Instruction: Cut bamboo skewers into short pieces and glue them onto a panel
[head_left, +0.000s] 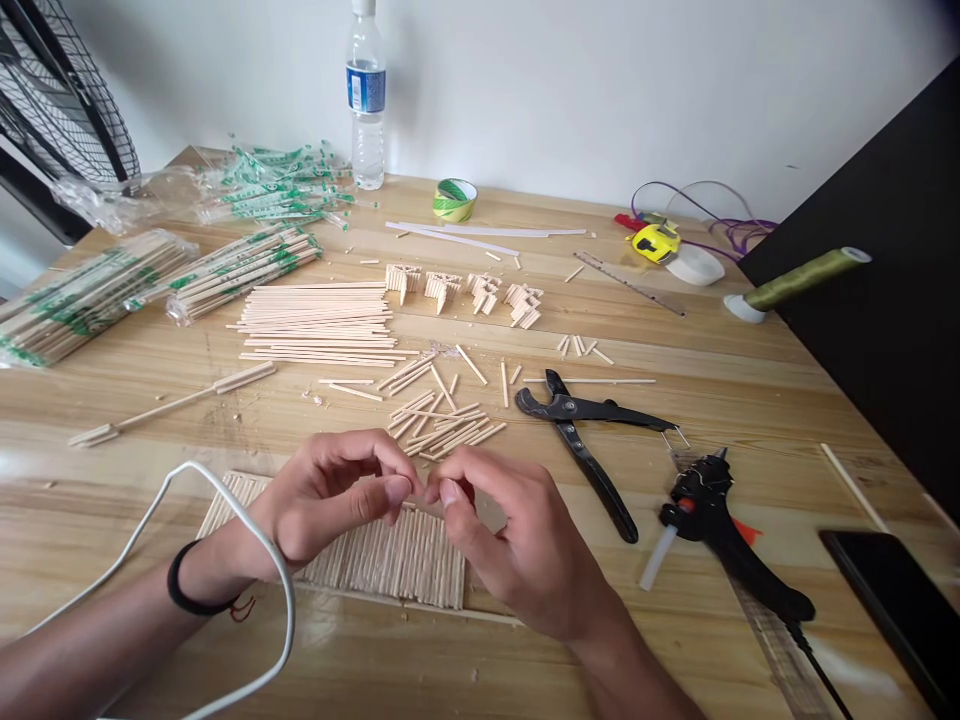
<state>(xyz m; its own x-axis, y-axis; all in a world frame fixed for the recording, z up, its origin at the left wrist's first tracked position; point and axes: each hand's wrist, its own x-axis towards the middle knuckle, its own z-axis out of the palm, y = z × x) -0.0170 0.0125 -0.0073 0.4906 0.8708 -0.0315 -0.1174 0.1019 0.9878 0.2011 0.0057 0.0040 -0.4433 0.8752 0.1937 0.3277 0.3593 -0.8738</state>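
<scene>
My left hand is closed in a pinch, thumb against forefinger. Close beside its fingertips, my right hand pinches too. Whatever they hold, if anything, is too small to make out. Both are above a flat panel of wooden sticks laid side by side, which they partly cover. Just beyond the fingers lies a loose pile of short cut sticks. A white cable loops over my left wrist. To the right of my right hand are black-handled cutters and a black glue gun with a glue stick in it.
Long sticks lie behind the pile, beside several small stick assemblies. Wrapped stick bundles fill the left side, with a water bottle at the back. Rightward are a tape measure and a phone.
</scene>
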